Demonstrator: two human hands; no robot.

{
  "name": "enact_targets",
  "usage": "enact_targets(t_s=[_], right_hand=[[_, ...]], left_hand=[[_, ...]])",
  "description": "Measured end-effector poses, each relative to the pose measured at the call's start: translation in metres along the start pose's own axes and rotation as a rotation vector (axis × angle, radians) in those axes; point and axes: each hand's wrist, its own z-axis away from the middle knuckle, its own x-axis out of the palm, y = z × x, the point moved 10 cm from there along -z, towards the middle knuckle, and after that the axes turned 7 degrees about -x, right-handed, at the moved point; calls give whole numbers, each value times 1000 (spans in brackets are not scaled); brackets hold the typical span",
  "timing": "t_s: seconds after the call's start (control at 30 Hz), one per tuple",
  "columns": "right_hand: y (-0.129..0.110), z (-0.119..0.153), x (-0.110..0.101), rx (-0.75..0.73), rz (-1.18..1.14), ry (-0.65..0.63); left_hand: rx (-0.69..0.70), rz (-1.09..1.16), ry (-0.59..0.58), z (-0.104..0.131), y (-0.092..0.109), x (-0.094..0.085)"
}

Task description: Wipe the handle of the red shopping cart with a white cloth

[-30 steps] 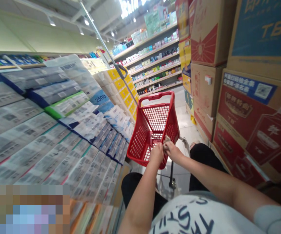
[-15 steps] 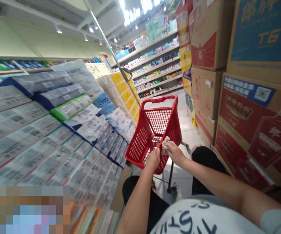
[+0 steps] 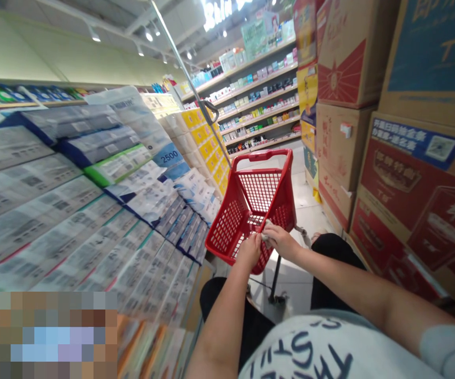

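A red plastic shopping cart [image 3: 224, 234] with perforated basket walls stands tilted in my view, right in front of my knees. My left hand [image 3: 250, 250] has its fingers closed on the near edge of the basket. Close beside it, my right hand [image 3: 281, 241] is pressing a crumpled whitish cloth [image 3: 267, 226] against the cart's edge. Most of that cloth is covered by my fingers. A few small dark reddish parts show at the bottom of the basket, too small to name.
Packs of paper goods [image 3: 65, 210] are stacked along my left, and cardboard boxes [image 3: 343, 147] rise on the right. Stocked shelves [image 3: 259, 100] stand at the far end. A slanting metal pole [image 3: 180, 63] passes behind the cart. Tiled floor [image 3: 302, 184] lies beyond the cart.
My right hand has come nearer to my left along the cart's edge, and less of the cloth shows. The left hand stays on the edge. The whole view has shifted slightly.
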Motion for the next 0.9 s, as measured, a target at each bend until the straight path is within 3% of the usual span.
enact_targets(t_s=[0.13, 0.33, 0.47, 0.67, 0.9], right_hand=[[6, -16, -13, -6, 39, 60], [19, -39, 25, 33, 134, -252], [13, -42, 38, 87, 171, -346], [-2, -38, 43, 99, 196, -349], [-2, -36, 40, 138, 223, -396]], left_hand=[[-35, 61, -21, -5, -5, -2], [-128, 146, -21, -11, -21, -2], [-116, 177, -25, -7, -30, -1], [-132, 185, -67, 2, -46, 2], [-139, 152, -57, 5, -38, 2]])
